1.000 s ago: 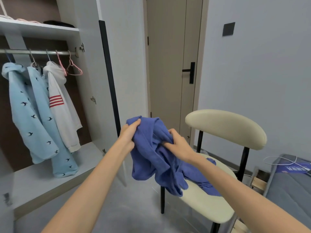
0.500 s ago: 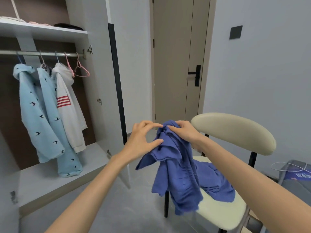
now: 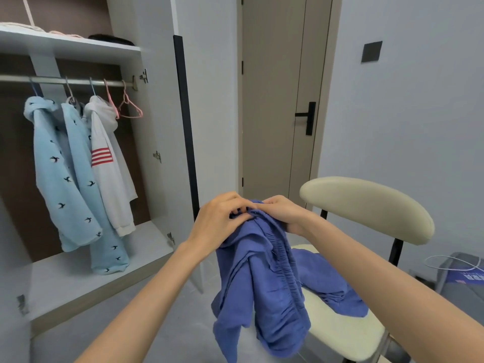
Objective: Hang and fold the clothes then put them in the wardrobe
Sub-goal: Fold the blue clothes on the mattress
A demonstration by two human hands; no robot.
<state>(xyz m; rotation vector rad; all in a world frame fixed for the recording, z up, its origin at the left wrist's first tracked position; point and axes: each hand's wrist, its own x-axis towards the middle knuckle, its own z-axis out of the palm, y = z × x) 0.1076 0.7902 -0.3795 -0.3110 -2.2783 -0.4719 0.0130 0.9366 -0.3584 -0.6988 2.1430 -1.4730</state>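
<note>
A blue garment (image 3: 264, 284) with an elastic gathered band hangs in front of me, its far end still lying on the cream chair seat (image 3: 337, 334). My left hand (image 3: 220, 218) pinches its top edge, and my right hand (image 3: 284, 213) grips the same edge right beside it, fingertips nearly touching. To the left the wardrobe (image 3: 78, 279) stands open. On its rail (image 3: 65, 81) hang two light blue bird-print jackets (image 3: 65, 184), a white top with red stripes (image 3: 110, 169) and an empty pink hanger (image 3: 128, 108).
The chair's cream backrest (image 3: 366, 208) is close on the right. A closed beige door (image 3: 277, 100) with a black handle is straight ahead. The wardrobe's open door edge (image 3: 186, 127) stands between wardrobe and chair. A grey bed corner (image 3: 463, 281) with a white cable is at far right.
Both hands lifted the blue garment higher off the chair and came together at its top edge. My left hand went from reaching to pinching the fabric.
</note>
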